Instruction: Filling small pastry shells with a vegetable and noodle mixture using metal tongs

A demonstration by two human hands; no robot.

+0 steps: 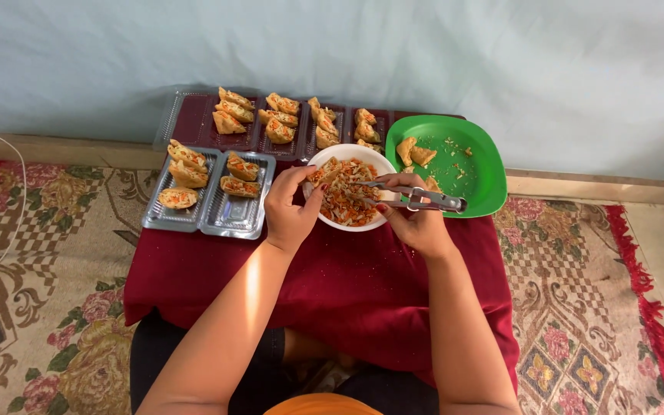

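Both forearms reach forward over the dark red cloth (pixel 332 277) to meet at the white bowl (pixel 351 195). Closed around a fried pastry shell (pixel 326 175), the left hand (pixel 290 209) holds it at the bowl's near-left rim. Curled about metal tongs (pixel 416 198), the right hand (pixel 418 223) points their long axis leftward into the shredded orange-and-white filling (pixel 351 201). Right of the bowl, a green plate (pixel 474 184) carries empty shells; left and behind, clear plastic trays (pixel 232 219) hold filled pastries (pixel 240 165).

Cloth-covered table (pixel 347 284) with trays (pixel 209 207), bowl (pixel 332 154), plate (pixel 478 184)
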